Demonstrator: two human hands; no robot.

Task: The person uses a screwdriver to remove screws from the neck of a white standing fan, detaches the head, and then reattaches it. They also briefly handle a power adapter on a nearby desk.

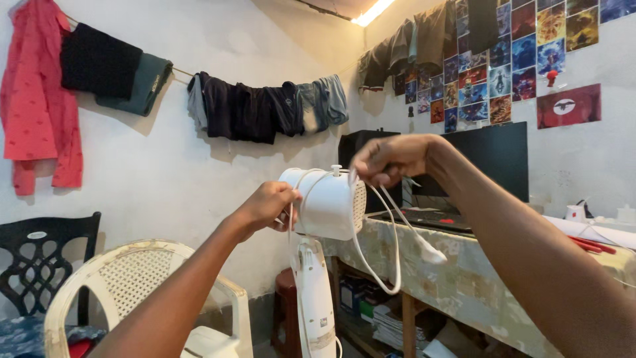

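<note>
A white appliance (328, 205) with a rounded motor head stands upright on a white post (317, 298) in the middle of the view. My left hand (268, 205) grips the left side of the head. My right hand (391, 158) is raised above the head and pinches the white power cord (395, 245). The cord loops over the head and hangs down on the right, ending in a white plug (432, 253).
A white plastic chair (126, 278) stands at lower left, a black chair (40, 258) behind it. A cloth-covered desk (477, 272) on the right carries a dark monitor (497, 159) and a keyboard. Clothes hang on a line (252, 109) along the wall.
</note>
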